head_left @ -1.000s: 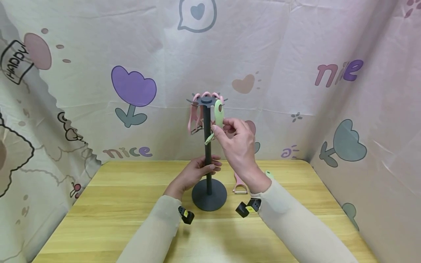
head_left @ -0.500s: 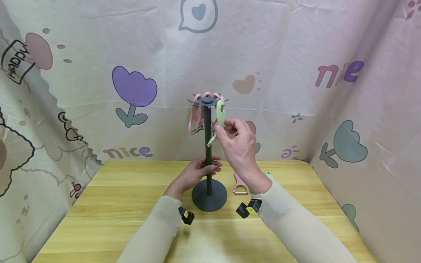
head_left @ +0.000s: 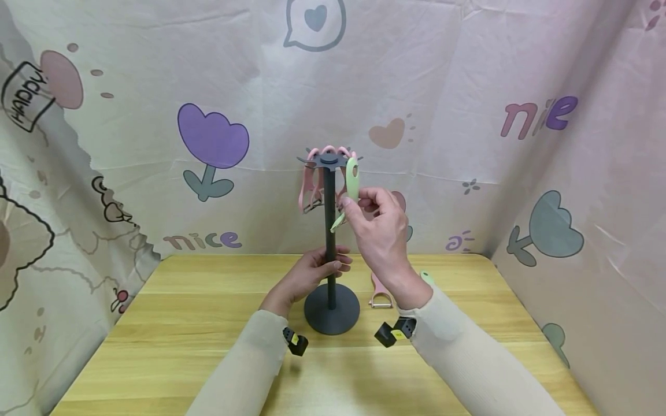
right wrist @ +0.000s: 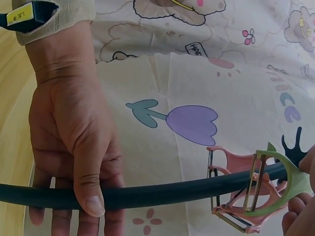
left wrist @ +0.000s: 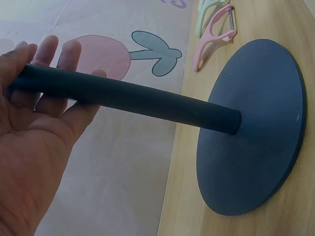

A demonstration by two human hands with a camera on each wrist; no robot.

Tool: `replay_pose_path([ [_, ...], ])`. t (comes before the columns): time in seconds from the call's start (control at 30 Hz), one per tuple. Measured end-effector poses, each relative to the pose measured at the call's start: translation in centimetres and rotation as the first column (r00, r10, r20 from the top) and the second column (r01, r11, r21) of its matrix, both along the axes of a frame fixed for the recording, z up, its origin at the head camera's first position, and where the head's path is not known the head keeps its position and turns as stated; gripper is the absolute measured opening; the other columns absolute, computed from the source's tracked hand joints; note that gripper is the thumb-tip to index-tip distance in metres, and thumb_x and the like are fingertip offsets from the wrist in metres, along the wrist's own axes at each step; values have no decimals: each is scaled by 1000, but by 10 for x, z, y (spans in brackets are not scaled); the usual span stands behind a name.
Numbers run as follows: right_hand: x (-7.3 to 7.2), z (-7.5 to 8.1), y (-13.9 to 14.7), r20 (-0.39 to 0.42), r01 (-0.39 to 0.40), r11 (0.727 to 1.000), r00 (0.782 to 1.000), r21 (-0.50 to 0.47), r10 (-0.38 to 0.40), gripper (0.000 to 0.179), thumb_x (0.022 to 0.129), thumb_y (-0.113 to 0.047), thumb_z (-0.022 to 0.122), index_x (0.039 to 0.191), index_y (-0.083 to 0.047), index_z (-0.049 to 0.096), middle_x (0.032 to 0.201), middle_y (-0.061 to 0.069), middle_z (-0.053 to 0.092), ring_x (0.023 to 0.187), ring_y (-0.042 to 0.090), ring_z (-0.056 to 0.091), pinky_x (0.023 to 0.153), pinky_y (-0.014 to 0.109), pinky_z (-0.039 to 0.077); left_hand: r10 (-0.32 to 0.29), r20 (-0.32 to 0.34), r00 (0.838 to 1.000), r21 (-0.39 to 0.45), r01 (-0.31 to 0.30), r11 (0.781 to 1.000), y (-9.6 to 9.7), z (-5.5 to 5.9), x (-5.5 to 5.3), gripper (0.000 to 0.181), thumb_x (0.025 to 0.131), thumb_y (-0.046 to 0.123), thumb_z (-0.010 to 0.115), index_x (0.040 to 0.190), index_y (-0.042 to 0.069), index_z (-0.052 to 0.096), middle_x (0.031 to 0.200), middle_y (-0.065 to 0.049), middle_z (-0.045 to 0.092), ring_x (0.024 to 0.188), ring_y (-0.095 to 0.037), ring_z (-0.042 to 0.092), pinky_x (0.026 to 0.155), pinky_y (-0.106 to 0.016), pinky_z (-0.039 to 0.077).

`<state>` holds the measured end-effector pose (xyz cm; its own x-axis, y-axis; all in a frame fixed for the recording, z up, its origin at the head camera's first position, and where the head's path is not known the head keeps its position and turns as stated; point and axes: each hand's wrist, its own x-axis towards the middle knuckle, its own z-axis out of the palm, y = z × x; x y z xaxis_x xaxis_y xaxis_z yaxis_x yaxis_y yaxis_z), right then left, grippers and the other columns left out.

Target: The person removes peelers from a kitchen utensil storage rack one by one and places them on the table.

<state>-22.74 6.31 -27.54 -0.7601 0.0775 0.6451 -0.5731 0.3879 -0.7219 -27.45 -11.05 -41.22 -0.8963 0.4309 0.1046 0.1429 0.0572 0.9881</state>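
Note:
A dark grey hanging rack (head_left: 330, 231) with a round base stands upright on the table. Around its pole, at mid height, my left hand (head_left: 312, 270) has its thumb in front and its fingers behind. My right hand (head_left: 384, 228) pinches a green Y-shaped peeler (head_left: 352, 182) by its handle, blade end down. The hole in that handle is close to a front right hook at the rack's top; whether the hook passes through it I cannot tell. Several pink peelers (head_left: 307, 185) hang from other hooks; their blades show in the right wrist view.
On the wooden table (head_left: 208, 346), right of the base, lies a pink peeler (head_left: 381, 292). Behind my right forearm a green peeler (head_left: 426, 277) is mostly hidden. A printed cloth (head_left: 291, 98) closes off the back and sides.
In my right hand the green peeler has shifted slightly to the right at the rack's top, and its handle has turned a little. My left hand stays on the pole.

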Motion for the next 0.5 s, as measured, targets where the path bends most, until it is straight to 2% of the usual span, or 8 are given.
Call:
replay_pose_path([
  [0.1, 1, -1, 1, -2, -5, 1000, 1000, 0, 5, 29, 99, -32, 73, 114, -7, 70, 102, 7, 65, 97, 35, 62, 79, 38, 50, -2, -7, 1000, 3, 2, 1000, 0, 0, 0, 37, 108, 12, 59, 145, 6, 60, 135, -17, 70, 124, -32, 70, 111, -48, 53],
  [0.23, 2, -1, 1, -6, 2, 1000, 1000, 8, -2, 29, 99, -31, 72, 115, -7, 71, 102, 7, 65, 96, 29, 61, 79, 38, 50, -5, -9, 1000, 2, 5, 1000, 0, 0, 0, 39, 108, 11, 59, 147, 5, 58, 134, -16, 71, 124, -32, 70, 111, -47, 53],
  [0.5, 2, -2, 3, -6, -1, 1000, 1000, 3, 1, 27, 98, -30, 73, 114, -7, 71, 101, 7, 64, 95, 28, 60, 79, 39, 49, -11, -8, 1000, 5, 11, 1000, 0, -2, -1, 40, 109, 11, 58, 148, 5, 57, 135, -17, 69, 125, -33, 69, 112, -47, 52],
])
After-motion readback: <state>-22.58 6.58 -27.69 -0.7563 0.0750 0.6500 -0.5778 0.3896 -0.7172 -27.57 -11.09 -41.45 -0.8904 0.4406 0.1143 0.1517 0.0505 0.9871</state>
